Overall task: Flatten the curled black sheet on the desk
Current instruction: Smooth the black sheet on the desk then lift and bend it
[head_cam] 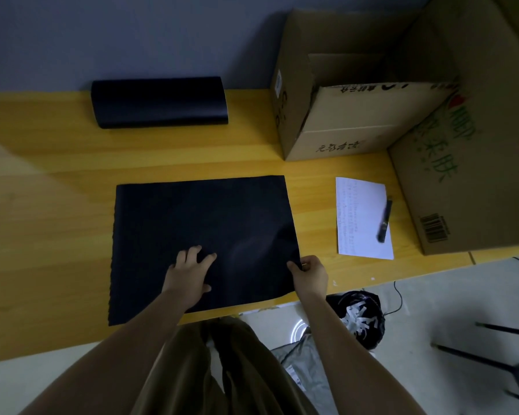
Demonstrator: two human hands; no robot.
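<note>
A large black sheet (201, 229) lies spread on the yellow wooden desk (57, 175), its near edge at the desk's front. My left hand (189, 272) rests on the sheet's lower middle, fingers spread and palm down. My right hand (309, 274) pinches the sheet's right edge near its lower corner, thumb on top. The surface by that corner looks slightly raised. A second black sheet (159, 101) sits curled into a roll at the back of the desk against the wall.
An open cardboard box (342, 115) and a bigger box (468, 151) stand at the back right. A white paper (361, 217) with a black pen (384, 221) lies right of the sheet. Below the desk edge are a black bag (360, 319) and chair legs (492, 354).
</note>
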